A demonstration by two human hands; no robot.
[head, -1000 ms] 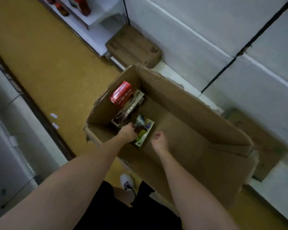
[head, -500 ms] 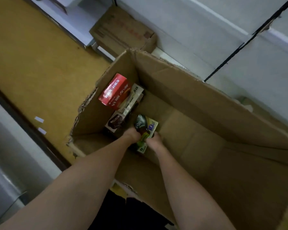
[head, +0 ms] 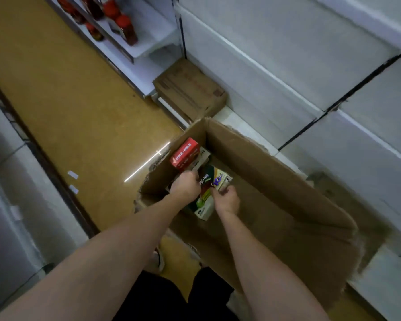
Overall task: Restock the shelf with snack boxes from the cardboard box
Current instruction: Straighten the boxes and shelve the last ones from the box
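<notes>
A large open cardboard box stands on the floor against the white shelving. Both my hands reach inside it. My left hand grips the left edge of a dark green snack box, and my right hand grips its right side, lifting it tilted above the box floor. A red snack box leans in the box's far left corner, with a white-edged box partly hidden behind it. The rest of the carton's floor looks bare.
A closed cardboard carton sits on the shelf base beyond the open box. Red-capped bottles stand on a shelf at the top left. Yellow floor runs on the left beside a grey cabinet. My shoe shows below.
My right hand has closed on the green snack box beside my left hand. Both hands have raised it off the carton's floor. My view has tilted up towards the shelves.
</notes>
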